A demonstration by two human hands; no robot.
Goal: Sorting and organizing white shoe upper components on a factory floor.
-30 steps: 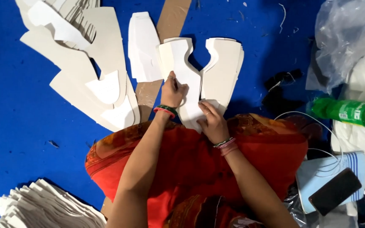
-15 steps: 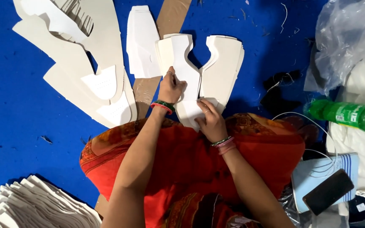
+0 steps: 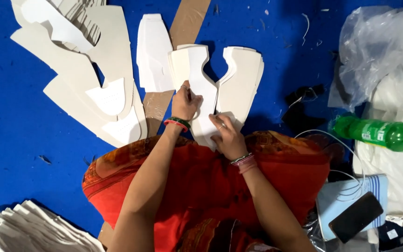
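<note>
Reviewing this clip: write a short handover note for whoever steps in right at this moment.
Left hand: closed on a thin pen-like tool, tip on the white cut piece. Right hand: flat, pressing the same piece's lower end. A matching stack lies beside it on the blue mat; more cut pieces lie far left, another stack lower left. Marks on the piece are too small to judge progress.

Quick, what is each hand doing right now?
Left hand: closed around a thin dark pen-like tool on the white cut-out card piece.
Right hand: open, pressing flat on that piece.
</note>
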